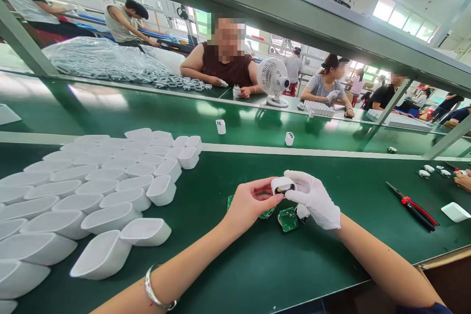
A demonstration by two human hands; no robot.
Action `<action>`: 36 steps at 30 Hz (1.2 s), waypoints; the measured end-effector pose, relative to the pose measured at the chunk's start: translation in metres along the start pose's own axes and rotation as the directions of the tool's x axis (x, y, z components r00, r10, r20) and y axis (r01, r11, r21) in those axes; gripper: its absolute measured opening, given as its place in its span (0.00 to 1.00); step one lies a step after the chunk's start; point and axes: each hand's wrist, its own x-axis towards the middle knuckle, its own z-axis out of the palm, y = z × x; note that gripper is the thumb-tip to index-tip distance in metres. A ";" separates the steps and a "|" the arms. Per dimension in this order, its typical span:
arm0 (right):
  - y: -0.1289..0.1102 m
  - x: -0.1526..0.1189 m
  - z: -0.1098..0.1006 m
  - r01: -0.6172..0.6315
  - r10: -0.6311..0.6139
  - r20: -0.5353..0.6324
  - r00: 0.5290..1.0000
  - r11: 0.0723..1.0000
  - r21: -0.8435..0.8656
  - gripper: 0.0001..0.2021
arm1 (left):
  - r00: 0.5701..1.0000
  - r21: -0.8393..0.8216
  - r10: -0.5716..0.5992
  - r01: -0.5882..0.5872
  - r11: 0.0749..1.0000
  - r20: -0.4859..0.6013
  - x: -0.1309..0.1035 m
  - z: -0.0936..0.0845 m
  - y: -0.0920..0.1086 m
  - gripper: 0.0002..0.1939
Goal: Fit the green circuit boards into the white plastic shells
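A small white plastic casing [281, 182] is held between both my hands above the green work surface, with dark and yellow parts showing in its opening. My bare left hand [246, 207] grips its left side with thumb and fingers. On the opposite side, my right hand [315, 199], in a white glove, pinches the casing. Just below lie several green circuit boards [288, 219], partly covered by the hands. Rows of white empty shells [121, 217] fill the left part of the bench, open ends up.
Black-and-red pliers [414, 207] lie to the right, near a white shell [456, 212] and small assemblies [427, 170]. Two white casings [221, 127] stand on the green strip beyond the white line. Behind a metal frame, co-workers sit near a white fan [273, 78].
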 end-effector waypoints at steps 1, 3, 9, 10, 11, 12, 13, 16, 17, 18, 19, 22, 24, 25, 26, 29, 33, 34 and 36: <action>-0.001 -0.001 0.000 -0.003 0.003 -0.004 1.000 1.000 -0.004 0.25 | 1.000 0.003 -0.007 0.006 1.000 0.001 0.000 0.000 0.001 0.21; -0.001 -0.001 0.000 0.003 -0.003 -0.015 1.000 1.000 -0.024 0.25 | 1.000 -0.011 -0.018 0.018 1.000 0.003 -0.001 0.001 0.003 0.20; -0.005 -0.001 0.001 -0.060 0.060 0.004 0.998 0.991 -0.119 0.20 | 0.990 -0.058 -0.126 0.123 0.991 -0.065 -0.005 0.007 0.010 0.14; -0.006 -0.001 0.002 -0.068 0.073 0.026 0.997 0.985 -0.156 0.19 | 0.985 -0.071 -0.156 0.150 0.986 -0.078 -0.005 0.008 0.011 0.15; -0.006 -0.002 0.003 -0.064 0.074 0.049 0.996 0.980 -0.189 0.18 | 0.980 -0.090 -0.178 0.171 0.981 -0.084 -0.005 0.008 0.011 0.16; -0.006 -0.002 0.004 -0.046 0.062 0.069 0.996 0.977 -0.209 0.18 | 0.978 -0.110 -0.192 0.182 0.977 -0.084 -0.005 0.008 0.011 0.16; -0.006 -0.003 0.006 -0.026 0.044 0.083 0.996 0.976 -0.216 0.19 | 0.978 -0.125 -0.194 0.183 0.975 -0.081 -0.004 0.008 0.012 0.17; -0.005 -0.005 0.009 0.029 -0.008 0.106 0.994 0.980 -0.195 0.19 | 0.981 -0.132 -0.177 0.166 0.977 -0.074 -0.005 0.007 0.013 0.17; -0.005 -0.006 0.009 0.040 -0.018 0.111 0.994 0.980 -0.196 0.20 | 0.982 -0.126 -0.171 0.161 0.979 -0.078 -0.005 0.007 0.013 0.17; -0.005 -0.006 0.008 0.049 -0.023 0.125 0.992 0.977 -0.208 0.20 | 0.982 -0.122 -0.167 0.156 0.980 -0.085 -0.005 0.007 0.013 0.17; -0.005 -0.005 0.005 0.067 -0.030 0.153 0.988 0.968 -0.241 0.20 | 0.982 -0.120 -0.164 0.152 0.981 -0.092 -0.005 0.007 0.013 0.17; -0.004 0.001 -0.009 0.240 -0.161 0.196 0.967 0.832 -0.501 0.17 | 0.979 -0.115 -0.164 0.151 0.982 -0.118 -0.005 0.007 0.013 0.17; -0.002 0.009 -0.021 0.278 -0.263 0.144 0.954 0.594 -0.755 0.16 | 0.973 -0.108 -0.168 0.152 0.982 -0.158 -0.005 0.007 0.012 0.18; 0.001 0.014 -0.028 0.228 -0.280 0.099 0.955 0.478 -0.848 0.15 | 0.968 -0.105 -0.170 0.153 0.983 -0.184 -0.004 0.007 0.012 0.19; 0.004 0.019 -0.033 0.159 -0.265 0.053 0.963 0.395 -0.905 0.15 | 0.962 -0.100 -0.171 0.152 0.983 -0.211 -0.004 0.007 0.012 0.20; 0.013 0.031 -0.046 0.035 -0.115 -0.005 0.993 0.340 -0.940 0.11 | 0.949 -0.090 -0.177 0.158 0.983 -0.260 -0.003 0.006 0.011 0.21; 0.017 0.036 -0.053 0.047 -0.051 0.030 0.998 0.372 -0.927 0.06 | 0.950 -0.079 -0.160 0.144 0.986 -0.267 -0.002 0.005 0.010 0.22; 0.017 0.036 -0.053 0.054 -0.054 0.036 0.998 0.372 -0.927 0.05 | 0.950 -0.075 -0.154 0.139 0.987 -0.270 -0.002 0.005 0.010 0.22; 0.015 0.034 -0.052 0.071 -0.081 0.043 0.996 0.373 -0.925 0.04 | 0.949 -0.069 -0.149 0.135 0.988 -0.279 -0.001 0.005 0.009 0.22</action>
